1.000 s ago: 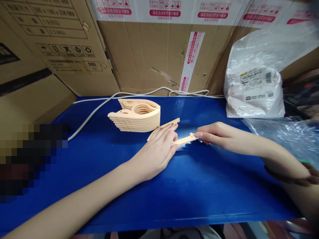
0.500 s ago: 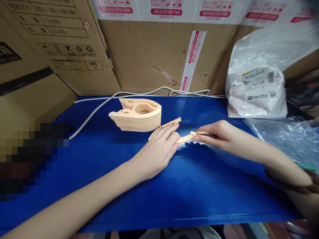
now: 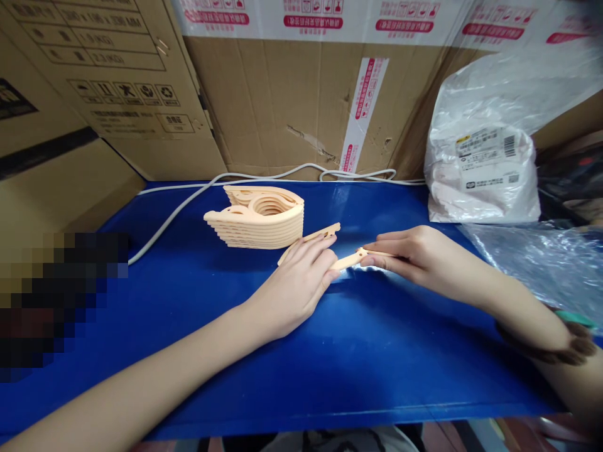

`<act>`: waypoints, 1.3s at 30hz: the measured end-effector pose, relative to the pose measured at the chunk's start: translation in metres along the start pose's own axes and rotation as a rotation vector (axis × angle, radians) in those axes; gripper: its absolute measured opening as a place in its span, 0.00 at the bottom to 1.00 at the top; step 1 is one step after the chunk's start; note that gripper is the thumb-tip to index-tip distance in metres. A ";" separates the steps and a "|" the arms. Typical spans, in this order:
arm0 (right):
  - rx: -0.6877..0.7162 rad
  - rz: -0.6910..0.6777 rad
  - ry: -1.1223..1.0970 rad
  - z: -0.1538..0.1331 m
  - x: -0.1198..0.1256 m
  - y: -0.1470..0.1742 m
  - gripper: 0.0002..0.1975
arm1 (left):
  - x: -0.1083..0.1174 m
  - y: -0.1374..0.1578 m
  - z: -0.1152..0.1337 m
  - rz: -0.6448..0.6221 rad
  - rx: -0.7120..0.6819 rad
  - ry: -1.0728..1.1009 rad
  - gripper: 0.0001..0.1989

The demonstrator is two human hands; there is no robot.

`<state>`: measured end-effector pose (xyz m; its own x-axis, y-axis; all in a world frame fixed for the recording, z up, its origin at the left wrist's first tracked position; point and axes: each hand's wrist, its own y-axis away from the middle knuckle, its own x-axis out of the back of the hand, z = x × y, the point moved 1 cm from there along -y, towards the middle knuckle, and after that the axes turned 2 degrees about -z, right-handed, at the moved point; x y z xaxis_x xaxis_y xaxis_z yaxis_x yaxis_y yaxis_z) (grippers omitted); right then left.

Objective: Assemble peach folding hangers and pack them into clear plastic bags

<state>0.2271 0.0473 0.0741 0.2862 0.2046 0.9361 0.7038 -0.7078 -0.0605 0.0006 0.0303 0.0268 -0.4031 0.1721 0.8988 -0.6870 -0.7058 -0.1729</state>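
Head view: a peach-coloured piece [image 3: 349,260] spans two hands, its visible length running rightward from the left hand [image 3: 301,276], gripping it, to the right hand [image 3: 417,254], pinching it thumb-to-fingers (a stack of similar pieces [image 3: 268,230] sits just beyond the left fingers).

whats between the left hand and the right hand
A slim beige piece spans from the left hand to the right hand, over blue tabletop, in the head view.

Cable [image 3: 207,186] behind stacked pieces [image 3: 268,230]
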 end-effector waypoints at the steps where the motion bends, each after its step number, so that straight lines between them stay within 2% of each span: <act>1: 0.010 0.009 0.037 0.000 0.000 0.001 0.19 | 0.000 0.000 0.000 0.001 -0.002 0.000 0.15; 4: 0.033 0.029 0.119 0.001 -0.001 0.002 0.20 | -0.001 0.000 0.000 0.011 -0.010 0.009 0.15; 12: 0.047 0.026 0.136 0.001 -0.002 0.002 0.19 | 0.000 0.001 -0.002 0.031 -0.017 0.024 0.15; 17: 0.074 0.038 0.272 0.001 -0.004 0.005 0.22 | 0.001 0.001 -0.002 0.015 -0.010 0.029 0.16; 28: 0.189 0.206 0.537 -0.004 -0.006 0.005 0.23 | 0.003 0.002 -0.001 0.036 -0.039 0.024 0.18; 32: 0.111 0.168 0.487 -0.003 -0.007 0.004 0.24 | 0.003 0.000 0.000 0.032 -0.029 0.039 0.18; 39: -0.144 0.003 0.173 -0.003 -0.014 -0.003 0.26 | 0.001 -0.002 0.000 0.074 -0.016 0.049 0.17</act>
<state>0.2190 0.0451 0.0622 0.1634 0.0918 0.9823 0.5993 -0.8001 -0.0249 0.0019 0.0320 0.0277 -0.4813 0.1536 0.8630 -0.6638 -0.7068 -0.2444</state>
